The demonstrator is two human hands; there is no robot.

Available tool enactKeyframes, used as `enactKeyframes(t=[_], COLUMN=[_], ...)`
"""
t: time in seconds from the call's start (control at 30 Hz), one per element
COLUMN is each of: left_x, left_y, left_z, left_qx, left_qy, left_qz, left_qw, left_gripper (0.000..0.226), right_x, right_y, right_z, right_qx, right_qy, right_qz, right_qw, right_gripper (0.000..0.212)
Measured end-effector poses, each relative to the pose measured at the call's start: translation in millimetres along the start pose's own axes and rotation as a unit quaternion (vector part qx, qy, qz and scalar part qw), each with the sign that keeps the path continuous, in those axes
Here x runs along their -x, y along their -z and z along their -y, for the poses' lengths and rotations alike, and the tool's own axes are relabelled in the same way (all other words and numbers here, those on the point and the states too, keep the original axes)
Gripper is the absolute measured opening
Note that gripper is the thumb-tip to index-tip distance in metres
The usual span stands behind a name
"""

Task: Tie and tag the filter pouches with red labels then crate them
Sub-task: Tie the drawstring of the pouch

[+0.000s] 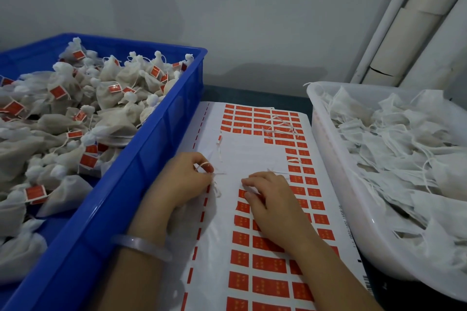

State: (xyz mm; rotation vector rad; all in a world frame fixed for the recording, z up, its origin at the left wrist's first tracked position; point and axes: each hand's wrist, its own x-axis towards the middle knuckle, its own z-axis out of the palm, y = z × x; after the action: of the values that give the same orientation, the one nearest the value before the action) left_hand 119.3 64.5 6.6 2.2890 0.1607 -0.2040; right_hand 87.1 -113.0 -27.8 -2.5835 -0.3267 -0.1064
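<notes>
Left hand pinches a pouch string by the left edge of the label sheet. Right hand, fingers curled, nips a red label. Best to lift one corner cleanly first.

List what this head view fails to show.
Print on the red labels: too small and blurred, head view.
Right hand: its fingers hide whether a label is lifted.
Left hand pinches a string; where it leads is hidden under the palm.
Blue crate, white tub: cut by frame edges.
</notes>
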Motion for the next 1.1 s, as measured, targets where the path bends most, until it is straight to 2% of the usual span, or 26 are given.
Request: enactKeyframes(t=[0.17, 0.33, 0.37, 0.43, 0.6, 0.7, 0.77, 0.9, 0.93, 0.97, 1.03, 1.07, 1.1], left_x=[-4, -1, 0, 4, 22, 30, 34, 38, 39, 40, 44, 47, 49], left_y=[-7, -8, -6, 3, 26, 29, 32, 39, 40, 41, 42, 43, 45], left_z=[2, 0, -2, -8, -21, -23, -24, -21, -20, -20, -23, -25, -28], left_qx=[-0.015, -0.018, 0.002, 0.112, 0.381, 0.408, 0.435, 0.529, 0.562, 0.604, 0.697, 0.718, 0.726], left_qy=[-0.005, 0.018, 0.013, -0.003, -0.066, -0.123, -0.163, -0.228, -0.253, -0.280, -0.305, -0.307, -0.307], left_qz=[-0.037, -0.062, -0.062, -0.069, -0.113, -0.100, -0.056, 0.059, 0.096, 0.144, 0.256, 0.276, 0.282], left_qw=[0.999, 0.998, 0.998, 0.991, 0.915, 0.899, 0.884, 0.815, 0.781, 0.732, 0.597, 0.560, 0.547], left_gripper=[0.015, 0.035, 0.032, 0.022, 0.019, 0.017, 0.013, 0.020, 0.018, 0.015, 0.007, 0.007, 0.008], right_x=[0, 0, 0, 0, 0, 0, 0, 4, 6, 7, 9, 10, 10], right_y=[1, 0, 0, 0, 0, 0, 1, 3, 4, 6, 8, 8, 7], right_z=[0, 0, 0, 0, 0, 1, 3, 10, 15, 20, 27, 31, 35], right_qx=[0.001, 0.000, 0.000, 0.002, -0.002, 0.003, 0.005, 0.001, -0.009, -0.023, -0.063, -0.071, -0.069], right_qy=[0.002, 0.003, 0.001, 0.000, -0.002, -0.007, -0.009, 0.011, 0.035, 0.067, 0.146, 0.190, 0.229], right_qz=[-0.003, -0.011, -0.012, -0.011, -0.013, -0.008, -0.006, -0.038, -0.077, -0.123, -0.176, -0.149, -0.094], right_qw=[1.000, 1.000, 1.000, 1.000, 1.000, 1.000, 1.000, 0.999, 0.996, 0.990, 0.971, 0.968, 0.966], right_gripper=[0.032, 0.033, 0.033, 0.033, 0.034, 0.034, 0.035, 0.037, 0.035, 0.031, 0.024, 0.024, 0.026])
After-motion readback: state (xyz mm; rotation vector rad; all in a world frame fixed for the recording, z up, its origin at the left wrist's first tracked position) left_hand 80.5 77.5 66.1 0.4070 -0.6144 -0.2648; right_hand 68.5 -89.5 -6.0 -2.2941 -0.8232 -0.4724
